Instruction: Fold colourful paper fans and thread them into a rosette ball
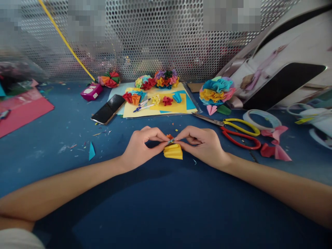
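Both hands meet over the blue table in the middle of the head view. My left hand pinches a small folded paper piece with thumb and forefinger. The piece has a pleated yellow part hanging toward me and bits of blue and orange at the pinch. From the other side my right hand pinches the same piece at its blue part, fingertips almost touching the left ones. The fingers hide how the coloured parts join.
Scissors with red and yellow handles lie right, near a tape roll and pink paper strips. Ahead are a phone, yellow paper sheets, pens and a ruffled paper flower. A perforated metal panel stands behind.
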{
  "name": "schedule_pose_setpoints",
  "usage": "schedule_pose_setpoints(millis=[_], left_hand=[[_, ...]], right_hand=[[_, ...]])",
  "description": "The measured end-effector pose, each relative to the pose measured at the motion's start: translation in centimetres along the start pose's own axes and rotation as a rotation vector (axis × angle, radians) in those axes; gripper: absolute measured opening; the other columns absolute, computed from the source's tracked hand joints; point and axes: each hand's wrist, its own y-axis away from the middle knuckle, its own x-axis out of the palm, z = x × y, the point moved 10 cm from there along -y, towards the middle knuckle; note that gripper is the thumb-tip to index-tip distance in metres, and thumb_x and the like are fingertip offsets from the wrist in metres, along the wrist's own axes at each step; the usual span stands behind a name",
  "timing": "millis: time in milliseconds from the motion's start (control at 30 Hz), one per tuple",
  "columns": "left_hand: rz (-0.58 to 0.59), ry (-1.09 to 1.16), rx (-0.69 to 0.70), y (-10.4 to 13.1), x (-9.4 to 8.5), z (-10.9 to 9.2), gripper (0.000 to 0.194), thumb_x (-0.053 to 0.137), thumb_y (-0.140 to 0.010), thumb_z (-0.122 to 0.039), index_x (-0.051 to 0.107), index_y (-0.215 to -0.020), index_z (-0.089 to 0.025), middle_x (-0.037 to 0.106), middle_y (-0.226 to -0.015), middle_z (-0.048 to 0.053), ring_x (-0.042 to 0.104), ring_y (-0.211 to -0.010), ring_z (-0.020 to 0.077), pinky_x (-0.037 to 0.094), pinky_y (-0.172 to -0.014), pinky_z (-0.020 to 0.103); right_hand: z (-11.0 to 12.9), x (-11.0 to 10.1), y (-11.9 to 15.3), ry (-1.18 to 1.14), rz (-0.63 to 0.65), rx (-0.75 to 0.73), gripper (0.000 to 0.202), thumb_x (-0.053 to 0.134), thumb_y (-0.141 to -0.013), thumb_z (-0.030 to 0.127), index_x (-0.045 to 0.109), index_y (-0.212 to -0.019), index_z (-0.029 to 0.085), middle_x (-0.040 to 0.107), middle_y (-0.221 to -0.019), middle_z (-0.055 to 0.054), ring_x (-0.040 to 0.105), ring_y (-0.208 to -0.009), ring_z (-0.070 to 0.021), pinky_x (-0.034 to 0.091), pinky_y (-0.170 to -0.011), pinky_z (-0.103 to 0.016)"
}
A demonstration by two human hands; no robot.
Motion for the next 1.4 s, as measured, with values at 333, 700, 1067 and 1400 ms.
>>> schedule_pose_setpoints(millis=[333, 700, 1067, 1400], left_hand=[[-0.028, -0.02, 0.04, 0.0, -0.1, -0.5, 0.004, 0.074, -0.087, -0.019, 0.078, -0.086, -0.02, 0.079, -0.083, 0.002, 0.073, -0.077, 0.0145, 0.061, -0.077, 0.024], [-0.027, 0.0, 0.058, 0.0, -0.1, -0.7, 0.005, 0.073, -0.087, -0.019, 0.078, -0.086, -0.019, 0.08, -0.084, 0.002, 0.073, -0.077, 0.0145, 0.06, -0.074, 0.024], [0.004, -0.022, 0.042, -0.2, 0.0, -0.9, 0.006, 0.07, -0.09, -0.021, 0.075, -0.086, -0.019, 0.081, -0.083, 0.002, 0.074, -0.072, 0.0146, 0.057, -0.078, 0.028], [0.031, -0.055, 0.036, -0.2, 0.2, -1.1, 0.008, 0.066, -0.091, -0.019, 0.071, -0.086, -0.02, 0.082, -0.078, 0.001, 0.076, -0.075, 0.0171, 0.057, -0.086, 0.034]], right_hand=[[-0.2, 0.2, 0.1, 0.002, 0.01, 0.005, 0.004, 0.07, -0.093, 0.017, 0.069, -0.089, 0.018, 0.034, -0.057, 0.011, 0.026, -0.048, -0.0065, 0.024, -0.047, -0.022], [0.0, 0.0, 0.2, 0.011, -0.023, -0.018, 0.012, 0.068, -0.098, 0.025, 0.068, -0.088, 0.018, 0.033, -0.057, 0.011, 0.027, -0.048, -0.0064, 0.026, -0.047, -0.021], [1.1, -0.2, 0.0, 0.021, -0.019, -0.103, 0.012, 0.063, -0.095, 0.013, 0.073, -0.093, 0.02, 0.052, -0.059, 0.008, 0.028, -0.045, -0.0052, 0.028, -0.046, -0.021], [2.2, -0.4, -0.1, -0.001, -0.034, -0.206, 0.018, 0.064, -0.099, 0.018, 0.072, -0.083, 0.02, 0.056, -0.055, 0.005, 0.041, -0.044, -0.0069, 0.034, -0.047, -0.022]])
